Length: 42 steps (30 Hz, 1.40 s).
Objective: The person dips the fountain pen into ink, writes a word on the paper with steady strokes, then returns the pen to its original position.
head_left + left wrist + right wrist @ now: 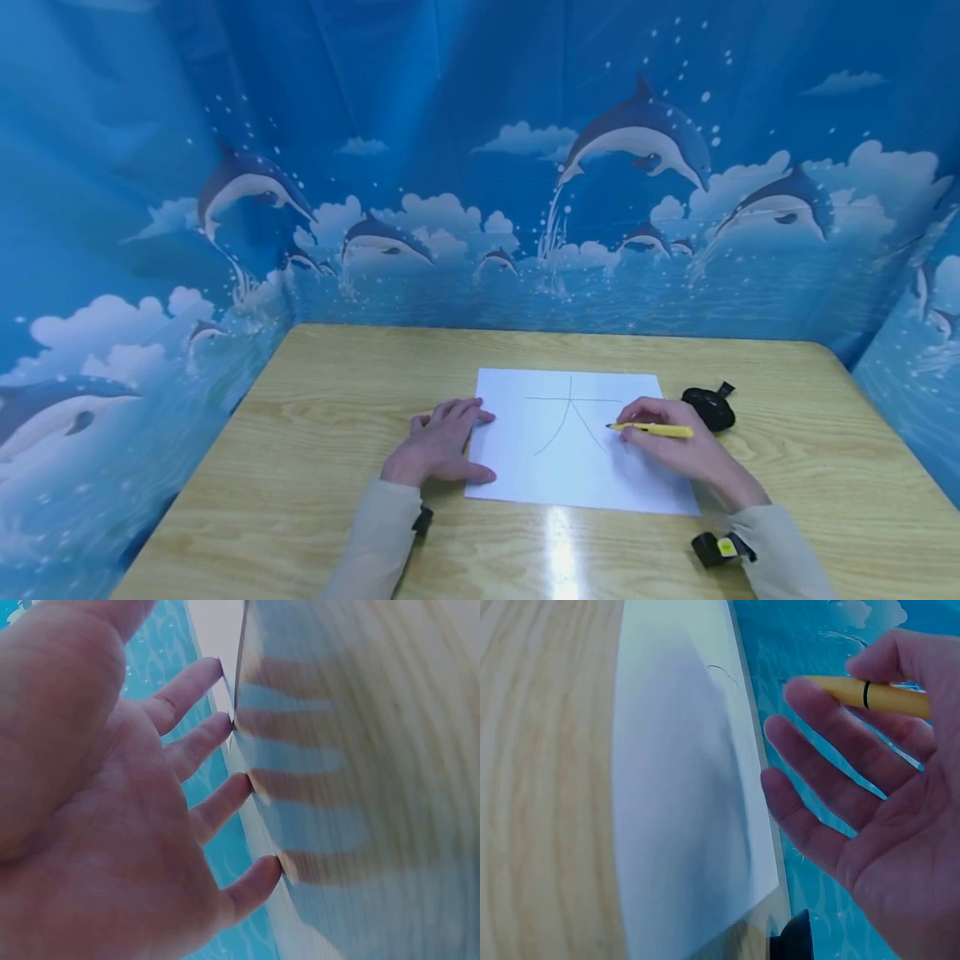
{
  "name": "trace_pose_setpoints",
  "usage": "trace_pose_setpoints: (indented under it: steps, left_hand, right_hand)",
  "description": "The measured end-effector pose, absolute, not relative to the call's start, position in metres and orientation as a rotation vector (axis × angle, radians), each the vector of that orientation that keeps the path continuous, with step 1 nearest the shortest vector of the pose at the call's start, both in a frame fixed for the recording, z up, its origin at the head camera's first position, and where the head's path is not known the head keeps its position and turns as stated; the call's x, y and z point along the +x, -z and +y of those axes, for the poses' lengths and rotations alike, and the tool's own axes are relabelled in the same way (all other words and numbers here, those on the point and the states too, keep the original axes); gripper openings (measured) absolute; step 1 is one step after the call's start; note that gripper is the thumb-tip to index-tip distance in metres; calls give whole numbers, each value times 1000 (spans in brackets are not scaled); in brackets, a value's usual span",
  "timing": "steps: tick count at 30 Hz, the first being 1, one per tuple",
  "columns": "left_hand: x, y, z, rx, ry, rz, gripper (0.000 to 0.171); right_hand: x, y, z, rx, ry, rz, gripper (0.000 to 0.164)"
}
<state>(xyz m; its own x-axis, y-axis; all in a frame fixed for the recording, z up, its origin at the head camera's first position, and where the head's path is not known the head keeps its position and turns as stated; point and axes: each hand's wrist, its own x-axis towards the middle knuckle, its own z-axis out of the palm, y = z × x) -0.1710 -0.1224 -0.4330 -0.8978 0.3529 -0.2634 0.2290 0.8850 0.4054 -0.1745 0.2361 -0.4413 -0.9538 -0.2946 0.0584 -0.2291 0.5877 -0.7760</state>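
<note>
A white sheet of paper point(510, 479) lies on the wooden table, bearing thin dark lines point(572, 400): a short upright crossed by a level stroke, with two curves spreading downward. My left hand point(442, 446) rests at the paper's left edge, fingers spread and thumb on the lower left part. In the left wrist view its fingertips point(262, 874) touch down beside their reflections. Over the paper's right side, my right hand point(686, 442) pinches a yellow pencil point(663, 430) between thumb and fingers. The right wrist view shows the pencil point(896, 698) lifted off the sheet, its other fingers loosely bent.
A black rounded object with a small tab point(708, 408) sits just beyond my right hand. Dark wrist devices point(712, 548) are worn at both sleeves. Behind the wooden table point(337, 375) hangs a blue curtain point(450, 167) printed with dolphins.
</note>
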Motion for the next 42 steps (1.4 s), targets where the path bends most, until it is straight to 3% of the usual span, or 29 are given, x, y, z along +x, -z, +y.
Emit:
trace_pose_setpoints:
  steps: [11, 31, 42]
  left_hand:
    - [-170, 436, -124, 442, -534, 2725, 79]
    - [-172, 438, -125, 449, -530, 2726, 79]
    - [-171, 436, -125, 449, -548, 2725, 80]
  right_hand:
    - [-168, 433, 248, -178, 1382, 2826, 23]
    - [-146, 439, 283, -148, 1553, 2934, 29]
    - [-139, 443, 301, -90, 1587, 3041, 17]
